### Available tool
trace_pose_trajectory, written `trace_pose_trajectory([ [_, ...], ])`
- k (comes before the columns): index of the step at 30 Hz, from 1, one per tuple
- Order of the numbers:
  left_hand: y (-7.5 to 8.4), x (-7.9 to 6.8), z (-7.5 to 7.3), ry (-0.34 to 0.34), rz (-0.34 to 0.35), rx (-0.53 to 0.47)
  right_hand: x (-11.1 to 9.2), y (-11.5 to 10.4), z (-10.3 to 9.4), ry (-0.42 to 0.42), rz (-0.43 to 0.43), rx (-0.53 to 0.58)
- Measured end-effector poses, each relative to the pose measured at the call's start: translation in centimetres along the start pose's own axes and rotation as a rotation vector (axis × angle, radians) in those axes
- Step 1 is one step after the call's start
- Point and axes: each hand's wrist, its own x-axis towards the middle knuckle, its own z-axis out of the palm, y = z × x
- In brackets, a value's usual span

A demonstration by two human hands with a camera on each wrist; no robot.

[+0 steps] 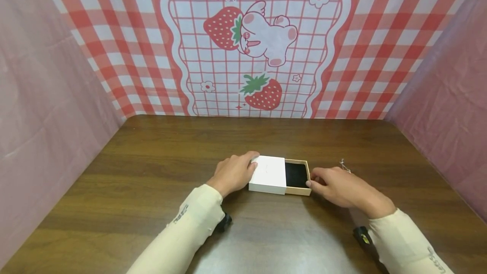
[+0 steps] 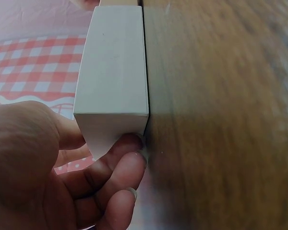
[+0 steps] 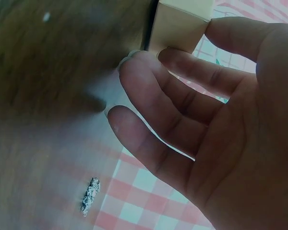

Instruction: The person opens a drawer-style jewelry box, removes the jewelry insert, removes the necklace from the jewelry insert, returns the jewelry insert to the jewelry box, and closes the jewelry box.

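Observation:
A slim white box sleeve (image 1: pixel 268 174) lies flat on the table. Out of its right end sticks a tan inner tray (image 1: pixel 298 190) with a black pad (image 1: pixel 296 175) inside. My left hand (image 1: pixel 233 172) holds the sleeve's left end; in the left wrist view its fingers (image 2: pixel 120 172) curl at the white end face. At the tray's right end, my right hand (image 1: pixel 340 185) grips the edge with thumb and fingertips. The right wrist view shows thumb and forefinger at the tan end (image 3: pixel 177 28), with the other fingers bent beside it. A small silver chain (image 3: pixel 90 196) lies beyond my right hand.
The brown wooden table (image 1: pixel 160 151) reaches back to a red-and-white checked cloth (image 1: pixel 140 41) with strawberry prints. Pink curtains (image 1: pixel 49 96) hang at both sides. Each wrist carries a black camera strap (image 1: pixel 224 222).

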Motion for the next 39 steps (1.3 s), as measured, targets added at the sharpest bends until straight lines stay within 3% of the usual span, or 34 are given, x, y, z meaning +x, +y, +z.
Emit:
trace_pose_trajectory([
  [19, 0.59, -0.09, -0.13, -0.011, 0.007, 0.048, 0.01, -0.17, 0.51, 0.01, 0.022, -0.004],
  [39, 0.54, -0.09, 0.05, 0.0, 0.025, 0.056, -0.18, -0.61, 0.39, 0.028, -0.026, -0.012],
])
